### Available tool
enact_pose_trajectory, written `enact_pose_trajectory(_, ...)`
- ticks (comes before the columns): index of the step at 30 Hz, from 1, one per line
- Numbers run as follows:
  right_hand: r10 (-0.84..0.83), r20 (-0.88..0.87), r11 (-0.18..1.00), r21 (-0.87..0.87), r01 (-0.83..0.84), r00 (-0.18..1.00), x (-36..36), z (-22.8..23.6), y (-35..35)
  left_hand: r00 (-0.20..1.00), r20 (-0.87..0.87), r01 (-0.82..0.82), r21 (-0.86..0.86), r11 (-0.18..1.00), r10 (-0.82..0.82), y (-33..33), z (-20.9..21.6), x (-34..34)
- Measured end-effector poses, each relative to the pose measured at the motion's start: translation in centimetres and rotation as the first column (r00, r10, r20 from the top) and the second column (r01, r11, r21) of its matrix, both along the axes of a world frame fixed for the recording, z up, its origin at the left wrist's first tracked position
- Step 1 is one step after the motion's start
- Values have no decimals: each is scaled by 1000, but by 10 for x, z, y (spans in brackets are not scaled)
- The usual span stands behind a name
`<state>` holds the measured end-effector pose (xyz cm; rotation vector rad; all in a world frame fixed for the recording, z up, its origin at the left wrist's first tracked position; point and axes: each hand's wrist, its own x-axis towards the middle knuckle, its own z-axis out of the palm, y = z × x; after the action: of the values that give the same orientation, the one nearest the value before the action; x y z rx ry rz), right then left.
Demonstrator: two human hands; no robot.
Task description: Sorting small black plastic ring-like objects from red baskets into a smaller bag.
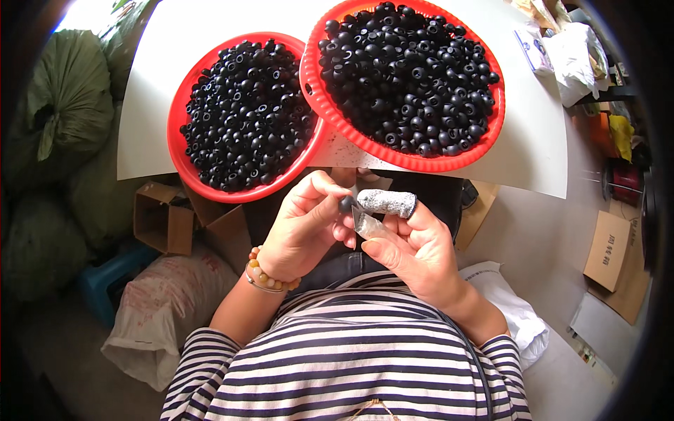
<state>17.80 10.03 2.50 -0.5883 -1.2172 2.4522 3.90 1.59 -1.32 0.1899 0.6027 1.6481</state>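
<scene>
My left hand point(307, 226) pinches a black bead point(347, 204) between thumb and forefinger, on my side of the big red basin point(428, 165); I'd expect it light, hard, slippery, best held by its sides. My right hand point(421, 252) pinches a small wrapped blade point(370, 227), likewise my side.

1. Strong light enters at the upper left — burnt out to pure white — and brightens the white tabletop point(151, 140).
2. Soft grey shading falls beside the right-hand red basin point(421, 163).
3. The lower left is dim.
4. Black vignetting rings the frame; straight edges bow toward it.
5. The centre looks fairly sharp, the rim softer.
</scene>
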Motion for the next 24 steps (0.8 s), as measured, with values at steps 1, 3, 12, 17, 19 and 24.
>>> enact_pose_trajectory(1,3,-8,1000,11,-3,1000,1,-1,0,1000,-9,7,-1,1000,-7,0,1,0)
enact_pose_trajectory(3,23,5,1000,21,-24,1000,2,-1,2,1000,-22,6,20,1000,-6,-1,-2,1)
enact_pose_trajectory(12,29,27,999,-20,-28,999,1,2,3,999,-38,40,24,999,-39,-2,-5,-2)
enact_pose_trajectory(17,32,-3,995,-90,-32,999,3,-1,3,998,-62,25,33,999,-23,-1,-3,-1)
enact_pose_trajectory(19,11,-6,994,-108,-12,1000,3,-2,1,996,-87,17,22,1000,-15,-1,-2,0)
enact_pose_trajectory(24,-17,22,992,-124,20,1000,3,1,0,990,-142,-5,73,997,15,1,-6,1)
